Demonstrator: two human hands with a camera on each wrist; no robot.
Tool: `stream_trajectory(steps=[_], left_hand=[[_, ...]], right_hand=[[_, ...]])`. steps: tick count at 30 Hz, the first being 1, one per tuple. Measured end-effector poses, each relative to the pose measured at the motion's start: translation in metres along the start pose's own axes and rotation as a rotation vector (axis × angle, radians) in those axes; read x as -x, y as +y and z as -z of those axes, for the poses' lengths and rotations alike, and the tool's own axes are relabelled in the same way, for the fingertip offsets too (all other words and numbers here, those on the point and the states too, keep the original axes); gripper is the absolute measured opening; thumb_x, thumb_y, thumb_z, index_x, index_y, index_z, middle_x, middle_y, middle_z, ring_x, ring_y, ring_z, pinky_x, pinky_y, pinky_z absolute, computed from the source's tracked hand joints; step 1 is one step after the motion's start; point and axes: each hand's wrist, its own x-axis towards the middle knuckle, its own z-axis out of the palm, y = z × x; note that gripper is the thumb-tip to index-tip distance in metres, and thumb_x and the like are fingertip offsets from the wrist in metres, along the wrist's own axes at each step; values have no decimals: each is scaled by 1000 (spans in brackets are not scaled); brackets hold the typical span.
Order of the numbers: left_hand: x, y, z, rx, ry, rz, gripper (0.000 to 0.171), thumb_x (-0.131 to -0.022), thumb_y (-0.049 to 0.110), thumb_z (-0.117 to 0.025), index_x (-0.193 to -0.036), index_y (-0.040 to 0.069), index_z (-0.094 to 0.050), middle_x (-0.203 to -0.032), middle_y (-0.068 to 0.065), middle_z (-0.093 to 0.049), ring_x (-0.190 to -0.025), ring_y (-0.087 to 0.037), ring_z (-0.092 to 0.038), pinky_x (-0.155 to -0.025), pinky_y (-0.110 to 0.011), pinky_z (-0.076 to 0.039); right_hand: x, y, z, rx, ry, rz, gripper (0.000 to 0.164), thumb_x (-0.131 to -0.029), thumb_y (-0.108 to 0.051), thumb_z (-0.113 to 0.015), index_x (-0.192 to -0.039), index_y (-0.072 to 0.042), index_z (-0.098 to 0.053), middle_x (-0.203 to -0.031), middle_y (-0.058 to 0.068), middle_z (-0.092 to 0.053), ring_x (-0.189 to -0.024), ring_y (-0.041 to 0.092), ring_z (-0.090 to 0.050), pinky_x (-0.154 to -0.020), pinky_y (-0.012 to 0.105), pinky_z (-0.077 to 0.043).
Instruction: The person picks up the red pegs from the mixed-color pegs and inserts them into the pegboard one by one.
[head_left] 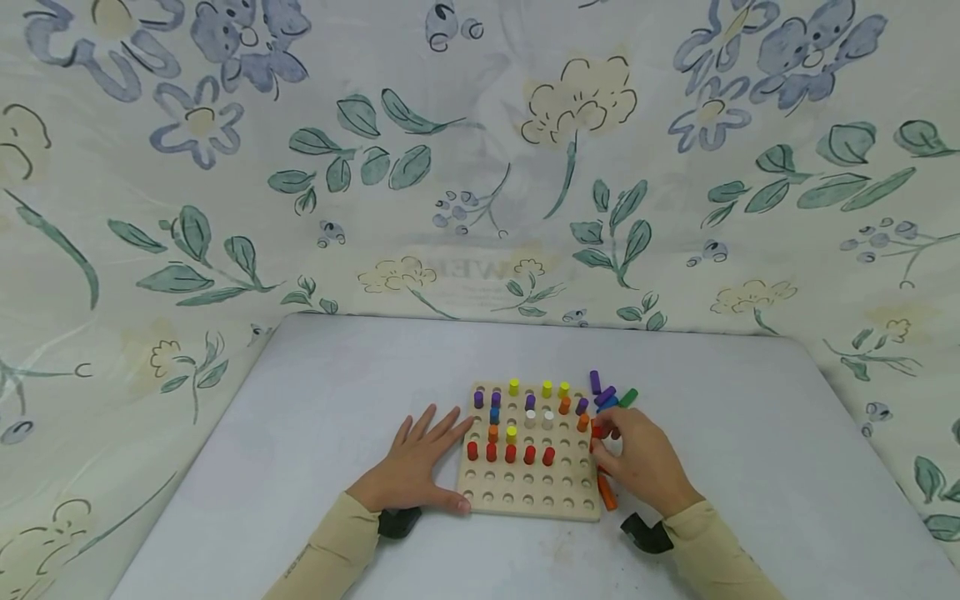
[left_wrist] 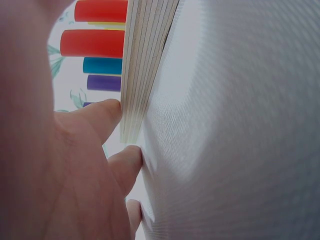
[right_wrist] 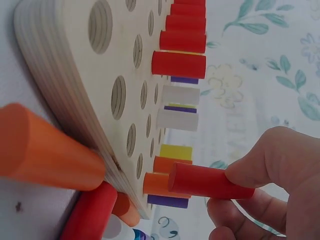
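Note:
A wooden pegboard [head_left: 519,490] with rows of round holes lies on the table. My left hand [head_left: 414,467] rests at its left side with fingers spread, the thumb and index fingertip touching the board's edge. Over the right edge, my right hand [head_left: 645,458] pinches a red peg [right_wrist: 207,181] between thumb and fingers; the right wrist view has it lying across the picture, apart from the holes. A row of red pegs [head_left: 510,454] stands in the board. Behind it stand yellow, orange, white [head_left: 548,417], blue and purple pegs [head_left: 478,400].
Loose purple [head_left: 596,382], blue and green pegs [head_left: 628,397] lie beyond the board's far right corner. An orange peg [head_left: 607,493] lies along the right edge, with a loose red peg [right_wrist: 90,215] near it. Floral cloth [head_left: 480,167] hangs behind the white table [head_left: 315,375].

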Motion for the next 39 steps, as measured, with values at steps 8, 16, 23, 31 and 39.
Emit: stream_trajectory(steps=[8,16,23,31,39], left_hand=[[0,0,0,0,-1,-10,117,-68,69,-80,-160,20,-28,-168,-9,-17,-153,-40,3,-119,-64,4],[0,-1,0,-3,2,-12,117,-68,68,-81,-160,19,-29,-167,-10,-18,-153,-41,2,-119,-65,4],[0,0,0,0,-2,-6,116,-68,69,-81,-160,20,-29,-168,-9,-17,-153,-40,3,-119,-64,5],[1,0,-1,0,0,-2,116,-68,69,-81,-160,21,-29,-168,-8,-17,-153,-40,3,-119,-63,5],[0,0,0,-9,-5,-1,117,-68,68,-81,-160,21,-28,-168,-8,-16,-153,-40,3,-119,-64,5]], right_hand=[[1,-4,-1,0,-17,-5,25,-85,-12,-76,-107,-5,-67,-93,1,-62,-84,17,-56,-74,33,-55],[2,-10,-1,-8,-36,-11,22,-86,-11,-76,-105,-6,-67,-92,1,-62,-83,17,-56,-73,32,-55],[2,-10,-5,-18,-41,6,23,-85,-12,-78,-104,-7,-67,-93,0,-63,-84,15,-59,-74,32,-57],[4,-13,-7,-23,-68,-6,23,-85,-12,-80,-103,-8,-67,-93,-1,-63,-85,14,-60,-75,32,-58],[5,-14,-10,-11,-58,42,20,-84,-14,-81,-99,-12,-67,-89,-4,-61,-82,10,-56,-71,28,-56]])
